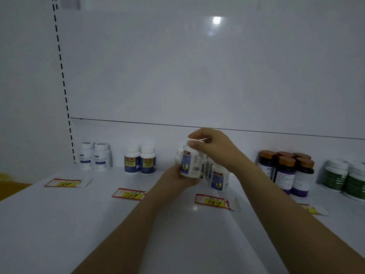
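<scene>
A white supplement bottle (190, 164) with a blue and white label is held above the white shelf (79, 214), just in front of a group of like bottles (218, 178). My left hand (177, 179) grips its lower part from below. My right hand (209, 144) comes over the top, and its fingers curl round the white cap, pinching a small white strip or sticker there. The cap itself is mostly hidden by the fingers.
Two white bottles (94, 159) stand at the far left, two with dark blue and yellow labels (140, 162) beside them. Dark bottles with copper caps (290, 173) and green-labelled bottles (345, 178) stand right. Price tags reading 38 (64, 183), 168 (130, 194) and 147 (213, 201) lie along the front.
</scene>
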`<state>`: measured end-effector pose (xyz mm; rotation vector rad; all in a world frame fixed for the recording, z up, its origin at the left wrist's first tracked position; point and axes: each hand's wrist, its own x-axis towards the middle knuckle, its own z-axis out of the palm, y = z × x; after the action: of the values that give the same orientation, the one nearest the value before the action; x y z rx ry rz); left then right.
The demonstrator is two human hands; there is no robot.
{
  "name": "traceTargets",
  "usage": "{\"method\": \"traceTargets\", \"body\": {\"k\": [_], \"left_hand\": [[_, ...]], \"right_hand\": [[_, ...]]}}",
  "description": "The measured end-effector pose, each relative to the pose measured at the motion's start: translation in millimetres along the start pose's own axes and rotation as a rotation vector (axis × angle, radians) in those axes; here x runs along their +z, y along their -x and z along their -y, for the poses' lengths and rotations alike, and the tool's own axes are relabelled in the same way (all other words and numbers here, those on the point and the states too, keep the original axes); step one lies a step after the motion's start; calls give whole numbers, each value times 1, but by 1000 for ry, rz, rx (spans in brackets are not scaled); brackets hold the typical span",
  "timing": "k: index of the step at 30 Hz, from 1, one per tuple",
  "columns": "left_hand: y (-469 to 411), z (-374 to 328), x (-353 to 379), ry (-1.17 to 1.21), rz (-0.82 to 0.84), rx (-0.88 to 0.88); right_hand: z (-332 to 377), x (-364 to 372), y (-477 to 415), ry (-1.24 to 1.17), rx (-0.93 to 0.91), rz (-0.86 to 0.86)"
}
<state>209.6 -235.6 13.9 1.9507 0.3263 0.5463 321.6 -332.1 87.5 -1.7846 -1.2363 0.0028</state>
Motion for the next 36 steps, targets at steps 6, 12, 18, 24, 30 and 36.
{"method": "traceTargets", "body": {"k": [6, 12, 18, 24, 30, 36], "left_hand": [[-2, 1, -3, 122, 53, 34], [-4, 4, -3, 124, 59, 54], [-4, 3, -2, 109, 36, 55], [-3, 3, -1, 105, 48, 69], [0, -3, -3, 157, 181, 24], [-3, -2, -3, 110, 14, 59]], "right_hand": [[-19, 10, 8, -380, 25, -9], [-29, 13, 9, -537, 55, 14], [-34, 13, 11, -553, 69, 0], [-33, 13, 12, -547, 67, 7], [-29, 12, 12, -602, 42, 39], [-23, 13, 9, -556, 101, -29]]}}
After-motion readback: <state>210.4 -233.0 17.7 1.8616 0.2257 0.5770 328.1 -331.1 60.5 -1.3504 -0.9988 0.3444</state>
